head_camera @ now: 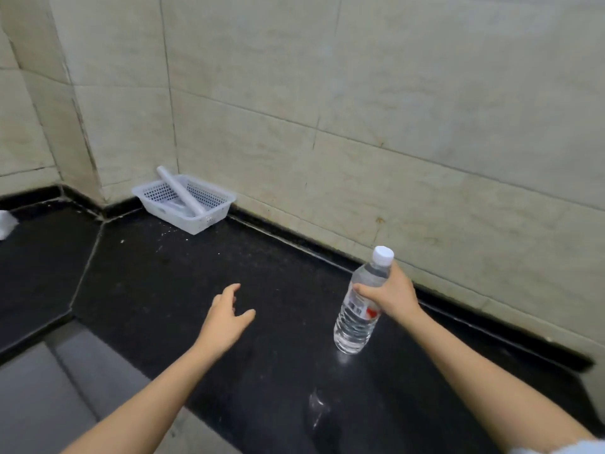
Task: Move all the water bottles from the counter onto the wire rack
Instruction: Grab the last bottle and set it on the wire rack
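Note:
A clear water bottle with a white cap and a red-and-white label is tilted slightly, its base at or just above the black counter. My right hand is wrapped around its upper body, just below the neck. My left hand hovers over the counter to the left of the bottle, fingers spread and holding nothing. No wire rack is in view.
A white perforated plastic basket with a white tube leaning in it sits in the back corner against the tiled wall. Something white lies at the far left edge. The counter's front edge drops to a grey floor at lower left.

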A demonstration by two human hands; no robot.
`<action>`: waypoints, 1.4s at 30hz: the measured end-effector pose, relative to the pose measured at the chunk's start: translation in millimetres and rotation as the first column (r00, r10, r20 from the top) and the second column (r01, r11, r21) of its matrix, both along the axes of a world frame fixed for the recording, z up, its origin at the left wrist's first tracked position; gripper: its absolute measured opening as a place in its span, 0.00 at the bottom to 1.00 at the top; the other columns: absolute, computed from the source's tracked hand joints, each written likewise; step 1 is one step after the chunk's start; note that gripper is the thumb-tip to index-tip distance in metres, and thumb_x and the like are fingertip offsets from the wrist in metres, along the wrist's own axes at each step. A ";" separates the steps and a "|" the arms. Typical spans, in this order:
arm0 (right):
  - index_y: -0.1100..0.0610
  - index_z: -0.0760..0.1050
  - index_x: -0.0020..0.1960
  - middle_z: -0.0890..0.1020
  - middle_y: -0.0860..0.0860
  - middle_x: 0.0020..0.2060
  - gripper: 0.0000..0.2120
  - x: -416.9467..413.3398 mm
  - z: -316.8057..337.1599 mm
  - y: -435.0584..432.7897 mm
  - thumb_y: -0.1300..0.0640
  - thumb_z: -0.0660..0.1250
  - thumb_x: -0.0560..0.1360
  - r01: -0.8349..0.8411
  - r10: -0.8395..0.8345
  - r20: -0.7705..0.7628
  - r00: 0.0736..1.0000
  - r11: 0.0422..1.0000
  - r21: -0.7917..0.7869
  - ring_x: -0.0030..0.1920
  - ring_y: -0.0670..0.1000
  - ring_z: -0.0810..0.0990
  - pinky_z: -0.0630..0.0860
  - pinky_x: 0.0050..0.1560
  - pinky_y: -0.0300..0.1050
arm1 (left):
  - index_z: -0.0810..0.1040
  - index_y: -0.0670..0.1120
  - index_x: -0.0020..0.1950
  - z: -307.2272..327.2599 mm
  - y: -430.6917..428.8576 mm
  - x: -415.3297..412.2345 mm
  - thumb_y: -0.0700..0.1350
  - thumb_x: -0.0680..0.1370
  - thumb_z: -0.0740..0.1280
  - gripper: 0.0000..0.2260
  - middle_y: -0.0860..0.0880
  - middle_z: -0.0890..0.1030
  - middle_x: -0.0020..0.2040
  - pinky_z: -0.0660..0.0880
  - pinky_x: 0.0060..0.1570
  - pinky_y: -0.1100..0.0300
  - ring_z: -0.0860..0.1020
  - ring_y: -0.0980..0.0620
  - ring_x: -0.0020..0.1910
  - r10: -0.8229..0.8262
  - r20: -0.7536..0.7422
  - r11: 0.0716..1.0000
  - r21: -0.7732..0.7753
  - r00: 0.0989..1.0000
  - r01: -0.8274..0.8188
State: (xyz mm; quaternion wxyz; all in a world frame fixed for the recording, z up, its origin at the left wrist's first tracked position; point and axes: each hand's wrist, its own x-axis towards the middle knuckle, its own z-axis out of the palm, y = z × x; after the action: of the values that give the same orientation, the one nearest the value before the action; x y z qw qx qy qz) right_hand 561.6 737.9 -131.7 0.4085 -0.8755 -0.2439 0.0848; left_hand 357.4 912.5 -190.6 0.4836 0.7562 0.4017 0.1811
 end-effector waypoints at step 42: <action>0.51 0.72 0.42 0.80 0.56 0.46 0.17 -171.7 85.3 -756.3 0.65 0.76 0.62 0.732 -0.892 0.017 0.451 0.381 0.565 0.42 0.54 0.80 0.77 0.51 0.55 | 0.64 0.47 0.70 43.2 -690.2 132.7 0.52 0.76 0.59 0.23 0.46 0.66 0.70 0.62 0.66 0.51 0.61 0.45 0.70 -0.832 -0.188 0.285 0.662 0.521 0.694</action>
State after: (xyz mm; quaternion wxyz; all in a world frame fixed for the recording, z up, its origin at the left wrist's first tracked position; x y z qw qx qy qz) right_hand 389.8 -18.5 -46.4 0.5524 -0.7476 0.1503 -0.3366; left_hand 490.0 222.3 -147.4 0.2402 0.9496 -0.1547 0.1292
